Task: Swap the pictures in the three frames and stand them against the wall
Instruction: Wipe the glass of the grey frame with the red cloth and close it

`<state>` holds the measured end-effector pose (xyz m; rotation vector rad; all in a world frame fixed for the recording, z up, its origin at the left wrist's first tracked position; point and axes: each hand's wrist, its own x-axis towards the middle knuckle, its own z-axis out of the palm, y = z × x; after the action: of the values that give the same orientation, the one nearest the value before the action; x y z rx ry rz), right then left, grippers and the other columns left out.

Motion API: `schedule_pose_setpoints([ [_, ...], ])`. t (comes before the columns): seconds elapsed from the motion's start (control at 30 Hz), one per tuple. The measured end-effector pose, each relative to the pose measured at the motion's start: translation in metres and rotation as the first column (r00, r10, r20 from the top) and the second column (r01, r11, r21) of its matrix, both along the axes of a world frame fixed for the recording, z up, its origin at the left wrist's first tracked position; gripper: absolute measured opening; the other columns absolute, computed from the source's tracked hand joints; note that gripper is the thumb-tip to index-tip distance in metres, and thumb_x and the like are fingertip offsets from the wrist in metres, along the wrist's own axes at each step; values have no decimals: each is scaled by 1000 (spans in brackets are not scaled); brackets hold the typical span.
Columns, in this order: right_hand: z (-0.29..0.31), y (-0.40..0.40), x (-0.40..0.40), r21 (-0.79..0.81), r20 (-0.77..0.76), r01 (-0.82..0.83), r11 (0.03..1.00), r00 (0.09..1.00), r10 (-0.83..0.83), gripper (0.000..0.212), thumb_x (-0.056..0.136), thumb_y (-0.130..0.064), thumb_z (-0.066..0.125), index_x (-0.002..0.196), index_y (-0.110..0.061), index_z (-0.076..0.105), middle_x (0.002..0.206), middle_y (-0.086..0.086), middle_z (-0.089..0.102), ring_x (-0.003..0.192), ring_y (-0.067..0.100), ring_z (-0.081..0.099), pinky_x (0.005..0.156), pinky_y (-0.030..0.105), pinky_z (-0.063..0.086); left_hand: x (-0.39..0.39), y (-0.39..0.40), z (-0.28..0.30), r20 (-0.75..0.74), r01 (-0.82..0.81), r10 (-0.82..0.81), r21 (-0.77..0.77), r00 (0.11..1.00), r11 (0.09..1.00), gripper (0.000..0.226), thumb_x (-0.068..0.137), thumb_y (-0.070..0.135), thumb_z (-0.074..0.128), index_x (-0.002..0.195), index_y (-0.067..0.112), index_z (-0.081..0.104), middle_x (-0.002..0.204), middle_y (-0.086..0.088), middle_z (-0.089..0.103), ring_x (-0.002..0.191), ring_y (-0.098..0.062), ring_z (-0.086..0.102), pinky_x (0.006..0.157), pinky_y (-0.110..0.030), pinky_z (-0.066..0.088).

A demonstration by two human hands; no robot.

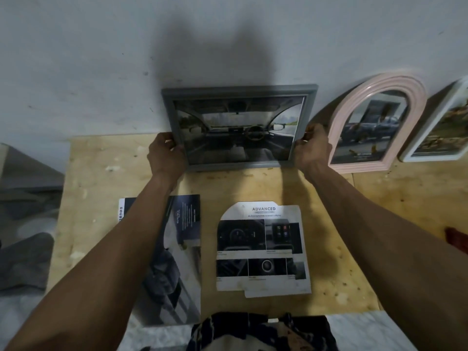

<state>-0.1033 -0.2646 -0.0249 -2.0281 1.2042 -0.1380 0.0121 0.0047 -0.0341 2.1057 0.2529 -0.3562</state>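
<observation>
I have the grey rectangular wooden picture frame [239, 127] held by its two short sides, my left hand [166, 154] curled round the left edge and my right hand [312, 150] curled round the right edge, and it stands near the back of the pale plywood bench [101, 178] with its top rail leaning on the white wall [101, 59]. It shows a car-interior print behind the glazing. To finish this step well, I judge I should keep both grips level, seat the bottom rail flat on the bench, set enough lean that it will not tip forward, and let go of both sides together only once it feels steady; I would also keep it just clear of the pink arched frame [374, 125] beside my right hand, so a nudge does not knock that one over. Counting frames, I see three: the grey one, the pink arched one, and a white rectangular frame [440, 133] partly cut off at the right edge, the last two already propped against the wall. Loose prints on the bench number two: a dark brochure page [182, 239] under my left forearm and a white cut sheet headed "ADVANCED" [263, 249] in the middle.
</observation>
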Motion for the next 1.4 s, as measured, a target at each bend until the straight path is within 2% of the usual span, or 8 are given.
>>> schedule_pose_setpoints([
  [0.4,8,8,-3,88,40,37,995,998,-41,47,93,5,51,138,-10,48,114,11,60,110,31,60,73,19,48,-6,-2,-1,44,61,-60,-24,997,998,36,94,11,61,130,10,57,121,-5,68,109,-20,65,86,-27,50],
  [0.43,9,9,-5,110,52,49,993,997,-55,51,94,6,50,142,-10,45,121,13,59,113,31,58,79,29,45,-8,-3,0,39,56,-55,-17,998,998,42,94,13,63,135,11,54,128,-6,65,114,-20,63,90,-29,50],
  [0.47,11,10,-8,113,57,54,992,997,-61,53,94,5,51,144,-10,43,125,13,58,112,29,58,72,12,44,-10,-4,1,32,43,-43,-1,999,999,49,94,16,65,140,11,50,136,-8,61,120,-23,60,96,-31,49],
  [0.5,12,12,-11,84,52,53,995,997,-58,53,95,3,52,145,-11,42,123,12,58,106,25,57,66,6,30,-14,-6,2,18,26,-26,18,999,1000,56,93,19,67,145,11,44,142,-10,56,126,-26,56,102,-33,47],
  [0.7,18,20,-39,-79,124,35,996,992,-25,28,93,-5,56,121,-6,56,78,-9,53,82,16,54,78,28,47,-56,-23,11,197,-149,132,73,971,986,47,89,25,70,126,6,48,122,-13,53,109,-26,55,83,-27,40],
  [1.03,27,-75,-116,-203,241,123,972,968,-72,22,89,-14,56,111,-14,59,97,5,65,92,23,62,86,38,53,-135,-137,19,168,191,-173,-98,971,977,17,92,21,69,105,14,60,86,6,63,76,-4,58,75,-21,48],
  [1.3,25,-182,-137,-74,89,16,997,996,-9,55,93,-14,53,146,-9,38,137,16,52,125,32,50,103,39,44,-164,-250,28,-7,409,-409,-15,913,913,52,101,29,51,149,10,40,143,-11,54,128,-28,53,106,-43,45],
  [1.4,25,-201,-138,79,38,-111,991,993,108,65,94,-5,50,153,-11,24,149,12,43,134,31,43,99,33,39,-160,-278,27,-9,406,-407,-33,913,913,46,101,26,50,145,13,43,134,-2,58,120,-24,57,101,-45,49],
])
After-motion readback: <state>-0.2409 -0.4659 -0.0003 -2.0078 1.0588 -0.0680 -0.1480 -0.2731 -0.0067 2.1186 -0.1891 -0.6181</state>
